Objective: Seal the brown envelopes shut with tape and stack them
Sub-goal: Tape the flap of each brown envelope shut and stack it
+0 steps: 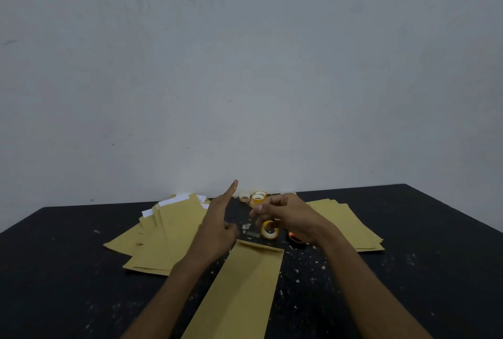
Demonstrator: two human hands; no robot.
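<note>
Bare grey wall rises behind a black table [81, 257] flecked with white scraps; one brown envelope [245, 289] lies lengthwise in the middle, flap end pointing away, just short of a yellow tape roll [270, 230]; a fanned pile of envelopes [168, 235] sits to its left, a squarer stack [351, 224] to its right, and spare rolls [258, 199] stand near the wall; the left hand [217, 225] hovers above the flap, forefinger raised straight and the other fingers tucked; the right hand [288, 216] hangs apart from it over the roll, fingers curled as if pinching; whether clear tape runs between them, or either hand truly holds anything, I cannot tell; my guess is that a strip is being readied for the flap; to do it well, keep the strip taut and untwisted, lay it across the flap's edge so half grips the flap and half the body, then rub it flat from the middle outwards
</note>
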